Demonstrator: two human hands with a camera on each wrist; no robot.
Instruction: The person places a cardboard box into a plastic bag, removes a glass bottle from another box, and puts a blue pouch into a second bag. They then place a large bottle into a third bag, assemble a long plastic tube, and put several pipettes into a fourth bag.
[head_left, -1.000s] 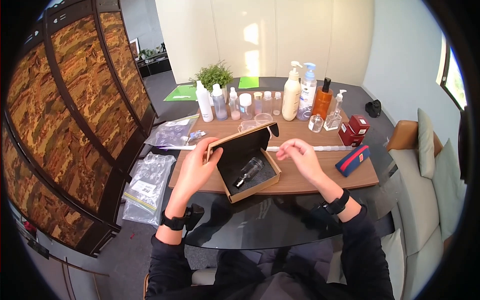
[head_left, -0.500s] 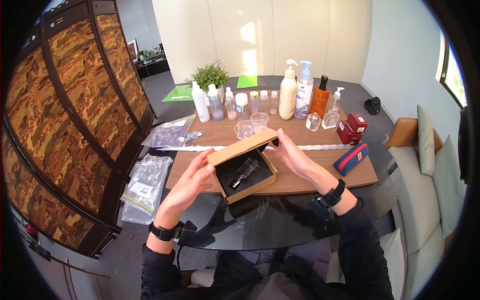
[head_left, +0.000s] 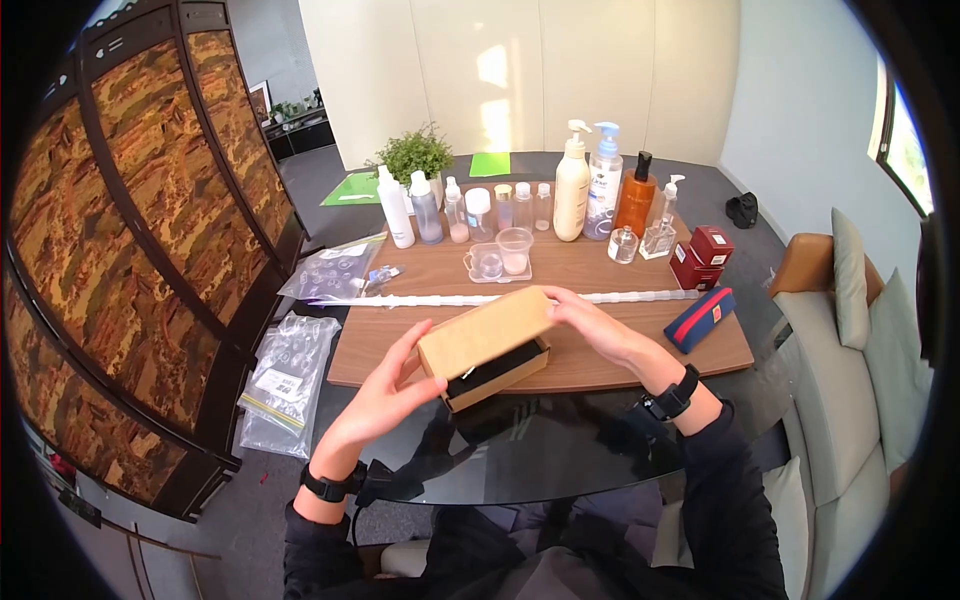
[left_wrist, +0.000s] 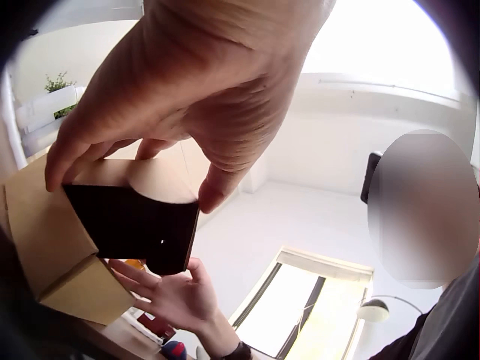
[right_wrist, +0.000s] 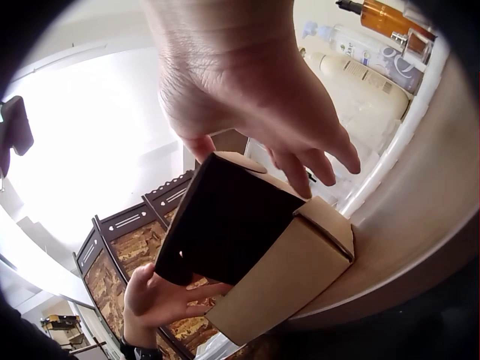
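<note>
Two hands work one cardboard box (head_left: 487, 345) near the front edge of the wooden desk (head_left: 620, 355). The left hand (head_left: 385, 385) grasps the lid's left end, thumb under the flap and fingers curled over its top, as the left wrist view shows. The right hand (head_left: 590, 318) holds the lid's right end, fingers bent over the far edge and thumb beneath. The lid is lowered almost flat, leaving a narrow dark gap along the front, where the black lining shows; what lies inside cannot be made out. Behind the box a long white strip (head_left: 500, 298) runs across the desk, and past it stands a row of bottles (head_left: 575, 195). A red and blue pouch (head_left: 705, 318) lies to the right, well apart from the box.
</note>
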